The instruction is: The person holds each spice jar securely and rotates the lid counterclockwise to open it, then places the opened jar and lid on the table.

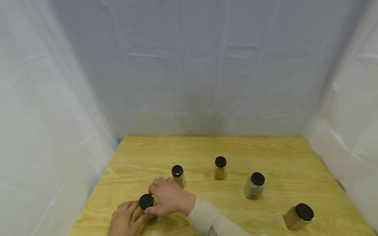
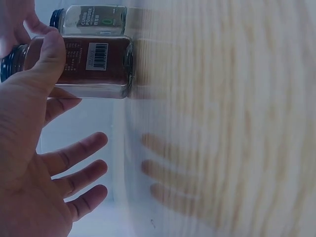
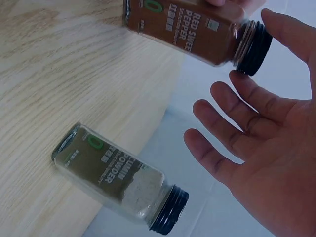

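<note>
A glass jar of red sweet pepper powder (image 3: 197, 29) with a black lid stands upright at the table's near left. My left hand (image 1: 124, 218) pinches its body, the thumb lying on the glass beside a barcode label (image 2: 97, 57) and the other fingers spread apart. From the other side, my right hand (image 1: 171, 198) holds the black lid (image 1: 146, 201) between thumb and index finger. Its remaining fingers are spread beside the jar. Just behind the right hand is a cumin powder jar (image 1: 178, 177), upright and partly hidden by that hand in the head view.
On the wooden table (image 1: 133, 170) stand more black-lidded jars: a yellow one (image 1: 220, 172) towards the back, a greyish one (image 1: 254, 190) right of it, and a brownish one (image 1: 293, 219) at the near right. White sheeting (image 1: 183, 82) encloses the table's back and sides.
</note>
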A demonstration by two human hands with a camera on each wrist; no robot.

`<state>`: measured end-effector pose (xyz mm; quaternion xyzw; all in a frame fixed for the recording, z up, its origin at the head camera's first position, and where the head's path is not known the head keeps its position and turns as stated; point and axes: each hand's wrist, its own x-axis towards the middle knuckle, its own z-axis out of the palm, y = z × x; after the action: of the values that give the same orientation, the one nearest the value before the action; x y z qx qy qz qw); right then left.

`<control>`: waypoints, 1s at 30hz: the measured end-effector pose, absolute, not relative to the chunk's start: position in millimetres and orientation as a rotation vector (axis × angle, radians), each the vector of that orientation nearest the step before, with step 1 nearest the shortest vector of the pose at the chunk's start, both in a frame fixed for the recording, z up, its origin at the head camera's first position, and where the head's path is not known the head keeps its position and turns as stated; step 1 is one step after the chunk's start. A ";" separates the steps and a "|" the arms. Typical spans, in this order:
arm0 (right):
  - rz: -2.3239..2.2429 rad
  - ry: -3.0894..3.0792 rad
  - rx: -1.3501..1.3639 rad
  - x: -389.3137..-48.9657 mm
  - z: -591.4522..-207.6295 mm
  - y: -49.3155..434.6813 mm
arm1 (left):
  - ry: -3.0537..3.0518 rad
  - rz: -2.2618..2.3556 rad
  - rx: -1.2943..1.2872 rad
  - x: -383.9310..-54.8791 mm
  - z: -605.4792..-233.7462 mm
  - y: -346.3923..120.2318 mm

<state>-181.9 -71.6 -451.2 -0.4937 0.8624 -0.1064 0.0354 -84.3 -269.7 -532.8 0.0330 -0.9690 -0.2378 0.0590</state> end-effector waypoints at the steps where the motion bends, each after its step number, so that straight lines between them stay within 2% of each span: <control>1: -0.315 2.648 -1.523 -180.8 -451.4 -73.1 | -2.947 -0.715 0.098 -84.6 -533.0 -270.3; 10: -0.307 2.629 -1.573 -173.3 -454.1 -79.0 | -2.972 -0.724 0.080 -88.3 -533.0 -270.3; 30: -0.239 2.646 -1.493 -179.5 -446.4 -73.1 | -2.985 -0.726 0.131 -86.3 -528.1 -270.1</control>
<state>-179.5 -73.1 -446.4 -0.4895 0.8672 -0.0784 0.0470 -86.3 -270.1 -528.1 0.0427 -0.9702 -0.2361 0.0336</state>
